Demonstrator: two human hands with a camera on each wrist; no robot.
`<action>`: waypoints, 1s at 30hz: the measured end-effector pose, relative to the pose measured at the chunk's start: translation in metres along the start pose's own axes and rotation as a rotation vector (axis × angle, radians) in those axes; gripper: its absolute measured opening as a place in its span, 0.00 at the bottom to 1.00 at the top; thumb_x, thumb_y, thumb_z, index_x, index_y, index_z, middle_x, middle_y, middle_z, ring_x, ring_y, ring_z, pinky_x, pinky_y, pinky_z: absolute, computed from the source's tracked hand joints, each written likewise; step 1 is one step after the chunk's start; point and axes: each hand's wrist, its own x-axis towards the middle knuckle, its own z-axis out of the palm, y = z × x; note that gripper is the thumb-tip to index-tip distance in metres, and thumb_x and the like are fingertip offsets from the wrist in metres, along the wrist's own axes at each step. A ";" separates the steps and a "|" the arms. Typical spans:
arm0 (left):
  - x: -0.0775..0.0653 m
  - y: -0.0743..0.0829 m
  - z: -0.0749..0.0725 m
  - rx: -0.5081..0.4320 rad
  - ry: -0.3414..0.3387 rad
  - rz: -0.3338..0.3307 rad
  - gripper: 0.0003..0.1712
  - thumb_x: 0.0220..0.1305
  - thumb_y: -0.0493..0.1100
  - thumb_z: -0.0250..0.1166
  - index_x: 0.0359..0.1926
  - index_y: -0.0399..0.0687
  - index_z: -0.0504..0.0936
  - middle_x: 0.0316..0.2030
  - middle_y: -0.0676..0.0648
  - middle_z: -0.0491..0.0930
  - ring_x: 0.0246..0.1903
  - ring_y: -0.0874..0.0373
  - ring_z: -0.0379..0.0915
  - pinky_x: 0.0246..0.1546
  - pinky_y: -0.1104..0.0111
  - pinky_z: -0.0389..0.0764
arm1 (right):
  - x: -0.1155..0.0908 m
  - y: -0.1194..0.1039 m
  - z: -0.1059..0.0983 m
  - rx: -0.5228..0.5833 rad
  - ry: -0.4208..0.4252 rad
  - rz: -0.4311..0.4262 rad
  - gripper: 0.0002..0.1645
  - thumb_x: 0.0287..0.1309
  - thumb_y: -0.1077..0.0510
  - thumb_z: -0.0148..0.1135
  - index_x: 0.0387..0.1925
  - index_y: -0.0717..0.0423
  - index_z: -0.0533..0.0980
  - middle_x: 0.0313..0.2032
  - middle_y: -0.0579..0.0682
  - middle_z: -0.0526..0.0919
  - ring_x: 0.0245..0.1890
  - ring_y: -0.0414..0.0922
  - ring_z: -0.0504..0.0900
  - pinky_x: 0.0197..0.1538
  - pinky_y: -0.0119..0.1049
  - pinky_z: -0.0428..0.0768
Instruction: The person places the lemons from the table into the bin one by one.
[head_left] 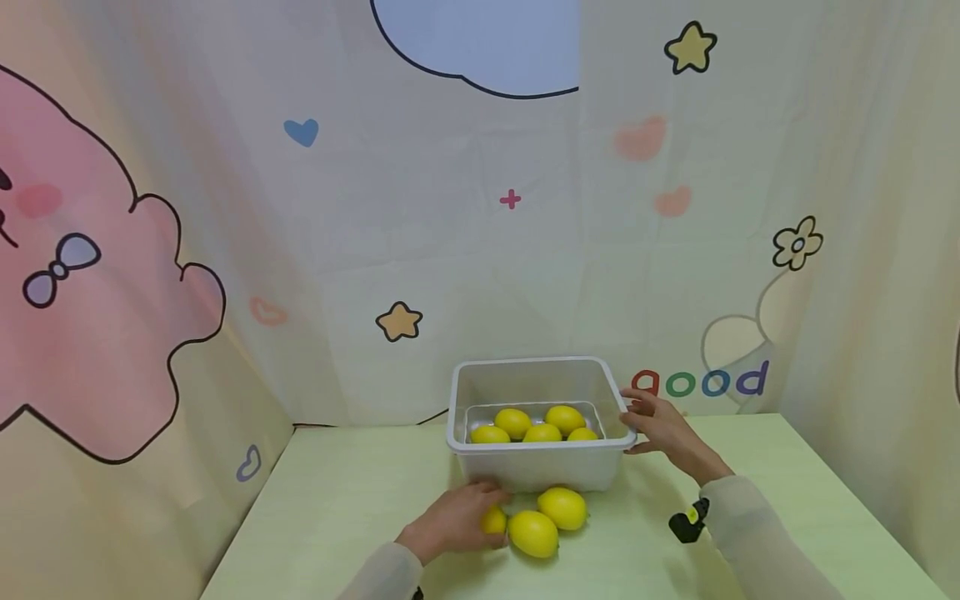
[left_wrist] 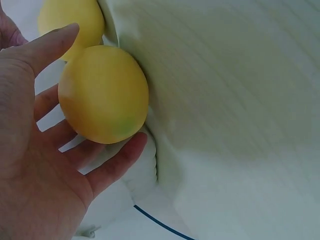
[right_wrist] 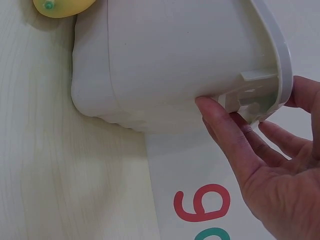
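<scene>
My left hand [head_left: 463,517] is around a lemon [left_wrist: 104,95] on the table, in front of the box. In the left wrist view its fingers spread behind and below that lemon, while the thumb stands a little off it. Two more lemons, one nearer [head_left: 533,534] and one by the box [head_left: 563,508], lie just to its right. My right hand [head_left: 663,429] holds the right end of a white plastic box [right_wrist: 170,60] at the rim, fingertips against the outer wall. Several lemons [head_left: 542,433] lie inside the box; its front wall partly hides them.
The light green table [head_left: 337,492] extends to both sides of the box. A printed curtain [head_left: 480,250] hangs right behind the table's back edge. A black wrist device [head_left: 688,521] sits at my right sleeve.
</scene>
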 end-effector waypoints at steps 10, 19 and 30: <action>-0.001 0.002 0.003 -0.024 -0.062 -0.016 0.25 0.53 0.56 0.73 0.53 0.63 0.80 0.53 0.57 0.78 0.51 0.61 0.74 0.55 0.62 0.79 | -0.002 -0.001 0.000 0.002 -0.008 0.001 0.37 0.68 0.55 0.55 0.74 0.59 0.55 0.66 0.72 0.64 0.53 0.59 0.80 0.42 0.47 0.87; 0.001 0.004 0.004 -0.029 -0.106 -0.055 0.24 0.54 0.53 0.74 0.53 0.65 0.79 0.53 0.58 0.78 0.48 0.62 0.74 0.55 0.62 0.79 | 0.001 0.000 -0.001 0.003 -0.004 0.003 0.38 0.68 0.53 0.56 0.74 0.57 0.55 0.68 0.72 0.62 0.57 0.63 0.77 0.42 0.46 0.87; -0.003 0.002 0.006 -0.008 -0.095 -0.033 0.20 0.55 0.50 0.71 0.50 0.64 0.79 0.47 0.58 0.77 0.41 0.65 0.70 0.47 0.66 0.80 | 0.000 0.000 0.000 0.008 -0.006 0.007 0.37 0.68 0.54 0.56 0.73 0.57 0.55 0.67 0.72 0.63 0.57 0.63 0.77 0.42 0.46 0.87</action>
